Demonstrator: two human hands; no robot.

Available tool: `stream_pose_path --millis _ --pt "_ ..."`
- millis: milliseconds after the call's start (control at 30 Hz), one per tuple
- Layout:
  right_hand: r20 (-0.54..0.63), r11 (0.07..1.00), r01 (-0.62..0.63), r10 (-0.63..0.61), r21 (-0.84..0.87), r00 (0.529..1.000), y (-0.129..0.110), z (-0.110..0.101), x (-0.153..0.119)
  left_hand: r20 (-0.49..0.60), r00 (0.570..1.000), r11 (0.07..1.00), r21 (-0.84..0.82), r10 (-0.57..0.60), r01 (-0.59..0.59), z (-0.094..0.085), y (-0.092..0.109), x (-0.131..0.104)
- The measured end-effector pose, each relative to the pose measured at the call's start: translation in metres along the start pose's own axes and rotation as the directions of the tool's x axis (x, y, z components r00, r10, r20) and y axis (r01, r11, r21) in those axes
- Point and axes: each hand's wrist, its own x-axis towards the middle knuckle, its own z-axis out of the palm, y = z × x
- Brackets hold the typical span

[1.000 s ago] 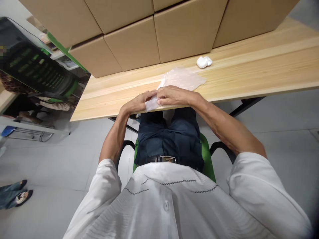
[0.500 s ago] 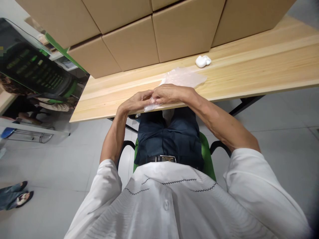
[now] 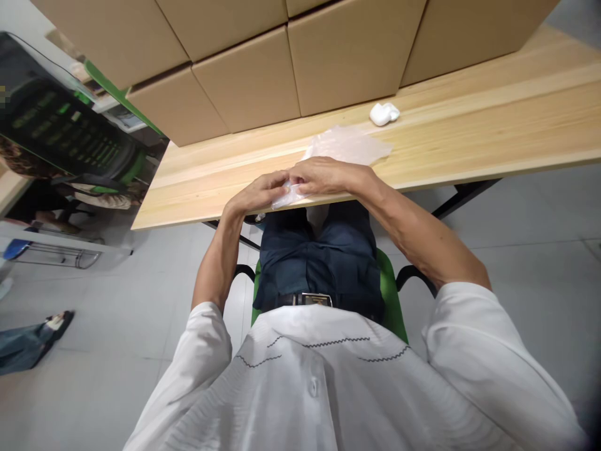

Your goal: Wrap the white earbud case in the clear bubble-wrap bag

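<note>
A thin, translucent plastic bag or sheet (image 3: 350, 145) lies on the table, partly under my right hand (image 3: 323, 176). Its near end, crumpled, shows between my hands at the table's front edge. My left hand (image 3: 259, 191) meets the right from the other side, thumb and fingertips closed on this film. The right thumb and forefinger are pinched on it too, close to the left fingertips. Whether something small sits inside the film cannot be made out. Farther back lies a small white rounded object (image 3: 384, 114), touched by neither hand.
Cardboard boxes (image 3: 248, 78) stand stacked along the back of the wooden table (image 3: 493, 119). At the left are a black and green chair (image 3: 70, 134) and a seated person, partly hidden. Another person's leg and shoe (image 3: 59, 326) show on the floor at lower left.
My thumbs and fingertips have shifted slightly on the plastic film, and a little more of it shows between them. The other person's feet at lower left have moved.
</note>
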Motion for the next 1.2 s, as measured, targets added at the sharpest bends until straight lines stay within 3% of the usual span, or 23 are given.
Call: stream_pose_path --millis 267,467,733,967,1200 --pt "0.008 1.000 0.006 -0.007 0.017 1.000 0.025 -0.001 -0.011 0.016 1.000 0.993 -0.120 -0.002 0.004 -0.001 -0.017 -0.001" --pt "-0.013 0.995 -0.076 0.076 -0.057 0.997 0.015 0.003 -0.006 0.006 1.000 0.990 -0.138 -0.018 0.019 0.002 -0.009 -0.002" --pt "-0.031 0.994 -0.091 0.089 -0.068 0.996 0.015 0.007 -0.010 -0.046 0.998 0.996 -0.082 -0.050 0.046 0.010 -0.005 0.000" --pt "-0.073 0.981 -0.145 0.137 -0.129 0.988 0.000 0.013 -0.021 -0.006 0.999 0.996 -0.072 -0.045 0.045 0.008 -0.004 0.001" --pt "-0.113 0.985 -0.112 0.097 -0.135 0.989 0.008 0.024 -0.026 0.020 0.999 0.999 -0.029 -0.035 0.036 0.007 -0.006 0.003"
